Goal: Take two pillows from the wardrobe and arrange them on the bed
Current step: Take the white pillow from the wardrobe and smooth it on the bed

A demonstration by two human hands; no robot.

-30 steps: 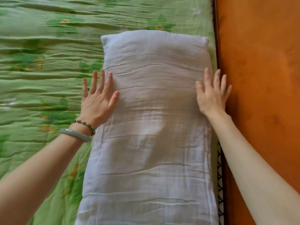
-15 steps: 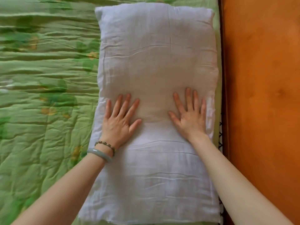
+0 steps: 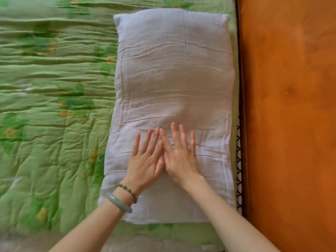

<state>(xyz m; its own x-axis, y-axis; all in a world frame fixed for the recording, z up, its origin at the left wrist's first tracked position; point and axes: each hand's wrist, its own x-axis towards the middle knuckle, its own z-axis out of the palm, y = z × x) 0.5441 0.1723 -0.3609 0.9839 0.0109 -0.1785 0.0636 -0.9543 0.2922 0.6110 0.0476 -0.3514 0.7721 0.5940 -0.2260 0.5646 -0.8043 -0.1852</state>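
A white pillow [image 3: 172, 73] lies lengthwise on the bed, its long right side close to the headboard. My left hand [image 3: 145, 159], with a bead bracelet and a pale green bangle on the wrist, lies flat on the pillow's near half with fingers spread. My right hand [image 3: 179, 155] lies flat right beside it, and the two hands touch along their inner edges. Neither hand holds anything. Only one pillow is in view.
A wrinkled green quilt [image 3: 51, 99] with a leaf and flower print covers the bed to the left of the pillow. An orange-brown wooden headboard [image 3: 291, 106] runs down the right side. Dark lace trim [image 3: 239, 170] shows between pillow and headboard.
My hands went from the pillow's two sides onto its top, then slid inward and toward me until they meet. The view has shifted, and the pillow's near end now shows.
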